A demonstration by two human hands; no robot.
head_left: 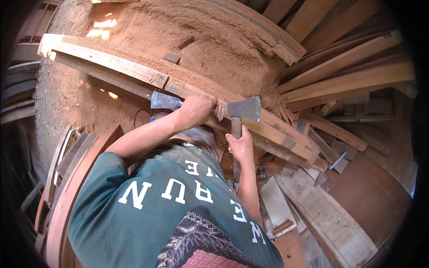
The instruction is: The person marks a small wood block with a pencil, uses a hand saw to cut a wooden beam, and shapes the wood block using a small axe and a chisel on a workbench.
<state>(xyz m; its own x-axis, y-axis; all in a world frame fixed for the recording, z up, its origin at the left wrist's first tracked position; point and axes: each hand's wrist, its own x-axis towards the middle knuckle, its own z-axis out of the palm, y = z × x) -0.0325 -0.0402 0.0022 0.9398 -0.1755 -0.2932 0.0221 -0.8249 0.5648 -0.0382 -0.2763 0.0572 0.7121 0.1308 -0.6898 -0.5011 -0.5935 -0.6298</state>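
Observation:
My left hand [197, 108] is closed round the handle of a wide-bladed chisel [165, 100], whose flared steel blade points left. The handle's butt sticks out past my fist on the right. Closed just below the head of a hatchet [245, 108], my right hand [241, 145] holds its wooden shaft. The hatchet's blunt back faces the chisel's butt, close to it, and its edge points right. Behind both tools runs a long wooden beam [201, 91] with a cut across its top. I cannot tell whether the chisel's blade touches the beam.
A small dark block [171, 58] lies by the beam's far side. Sawdust [214, 40] is heaped beyond. Long planks [353, 82] lean at the right, curved wooden pieces [76, 178] stand at the left, and pale boards [326, 214] with offcuts lie at the lower right.

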